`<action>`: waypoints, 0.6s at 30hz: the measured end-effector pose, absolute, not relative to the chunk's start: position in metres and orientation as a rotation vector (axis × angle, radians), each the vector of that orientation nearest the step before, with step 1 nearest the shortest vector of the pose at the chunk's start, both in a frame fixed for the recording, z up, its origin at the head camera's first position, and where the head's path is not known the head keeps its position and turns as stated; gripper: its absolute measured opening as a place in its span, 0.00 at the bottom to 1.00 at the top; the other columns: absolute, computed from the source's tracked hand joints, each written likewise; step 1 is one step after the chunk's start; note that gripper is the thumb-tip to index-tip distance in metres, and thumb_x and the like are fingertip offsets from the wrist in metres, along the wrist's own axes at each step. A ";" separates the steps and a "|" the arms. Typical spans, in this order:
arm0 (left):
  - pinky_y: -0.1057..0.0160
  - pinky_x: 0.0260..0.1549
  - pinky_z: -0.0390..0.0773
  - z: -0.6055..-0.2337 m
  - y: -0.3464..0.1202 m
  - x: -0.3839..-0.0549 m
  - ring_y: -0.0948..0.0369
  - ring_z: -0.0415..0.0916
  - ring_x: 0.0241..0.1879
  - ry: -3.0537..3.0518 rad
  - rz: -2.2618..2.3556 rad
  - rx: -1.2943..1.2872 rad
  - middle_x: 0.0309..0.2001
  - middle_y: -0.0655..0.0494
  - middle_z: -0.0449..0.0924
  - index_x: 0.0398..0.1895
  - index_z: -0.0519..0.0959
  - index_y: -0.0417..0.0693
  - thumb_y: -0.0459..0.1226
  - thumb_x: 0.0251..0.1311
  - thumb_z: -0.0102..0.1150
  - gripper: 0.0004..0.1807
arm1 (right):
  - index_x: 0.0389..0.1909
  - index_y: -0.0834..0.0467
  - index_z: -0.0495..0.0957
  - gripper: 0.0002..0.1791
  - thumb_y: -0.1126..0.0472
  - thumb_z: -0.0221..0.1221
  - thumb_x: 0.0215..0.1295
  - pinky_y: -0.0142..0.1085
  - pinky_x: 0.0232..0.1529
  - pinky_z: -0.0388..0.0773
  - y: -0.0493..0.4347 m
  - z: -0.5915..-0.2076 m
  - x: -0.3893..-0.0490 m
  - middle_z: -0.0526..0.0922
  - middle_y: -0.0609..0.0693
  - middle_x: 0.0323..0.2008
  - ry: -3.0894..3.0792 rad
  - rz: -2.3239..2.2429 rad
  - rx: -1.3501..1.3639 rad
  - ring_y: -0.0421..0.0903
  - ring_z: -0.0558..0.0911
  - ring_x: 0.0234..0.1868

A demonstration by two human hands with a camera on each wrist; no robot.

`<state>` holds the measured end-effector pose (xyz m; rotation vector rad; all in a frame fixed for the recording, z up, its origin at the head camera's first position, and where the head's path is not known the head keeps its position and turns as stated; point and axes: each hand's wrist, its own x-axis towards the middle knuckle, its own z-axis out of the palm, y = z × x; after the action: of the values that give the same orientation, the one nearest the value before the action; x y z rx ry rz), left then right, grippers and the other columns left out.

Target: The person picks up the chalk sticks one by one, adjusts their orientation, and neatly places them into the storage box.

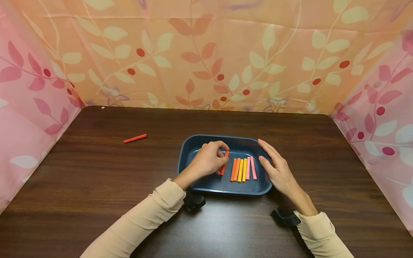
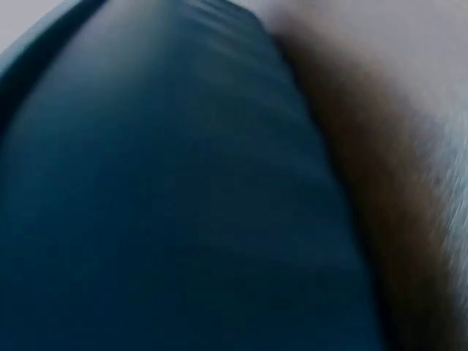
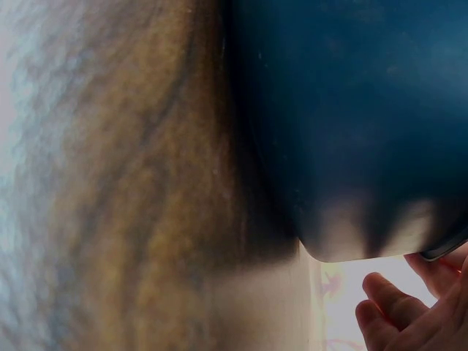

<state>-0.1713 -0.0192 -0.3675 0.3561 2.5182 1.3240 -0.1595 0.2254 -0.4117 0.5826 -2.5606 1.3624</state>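
Observation:
A dark blue rectangular tray (image 1: 209, 187) lies on the table. Over its left half, my left hand (image 1: 208, 159) pinches a thin red chalk-like stick (image 1: 224, 165) between thumb and fingers, close above the tray floor. To the right of it is a slanted row of similar sticks: orange sticks (image 1: 235, 170), yellow sticks (image 1: 242, 170) and pink sticks (image 1: 251, 168). My right hand (image 1: 280, 172) rests at the tray's right rim with fairly straight fingers, its thumb reaching over the edge. In the right wrist view, fingers (image 3: 395, 303) show beside the tray's outer wall (image 3: 351, 131).
Another red stick (image 1: 135, 138) lies alone on the brown wooden table (image 1: 96, 172), left of the tray. A small white speck (image 1: 103, 107) is at the table's back edge. Patterned curtains (image 1: 206, 53) surround the table at the back and sides.

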 end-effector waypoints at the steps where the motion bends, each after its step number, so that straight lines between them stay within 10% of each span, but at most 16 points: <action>1: 0.66 0.17 0.78 -0.370 -0.017 -0.172 0.62 0.78 0.13 2.515 1.326 0.361 0.30 0.48 0.85 0.57 0.76 0.38 0.31 0.64 0.60 0.18 | 0.71 0.60 0.66 0.27 0.68 0.53 0.72 0.12 0.66 0.50 0.225 -0.412 -0.160 0.66 0.60 0.72 -2.561 1.362 0.581 0.61 0.64 0.73; 18: 0.73 0.13 0.71 -0.382 -0.002 -0.172 0.64 0.73 0.11 2.666 1.124 0.338 0.28 0.52 0.81 0.58 0.76 0.41 0.35 0.65 0.62 0.19 | 0.72 0.60 0.65 0.27 0.67 0.53 0.72 0.13 0.67 0.51 0.227 -0.414 -0.161 0.66 0.60 0.72 -2.567 1.336 0.584 0.51 0.65 0.73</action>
<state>-0.1723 -0.0021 -0.3818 0.3382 2.6661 1.1242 -0.1607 0.2273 -0.4142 0.5840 -2.5672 1.3359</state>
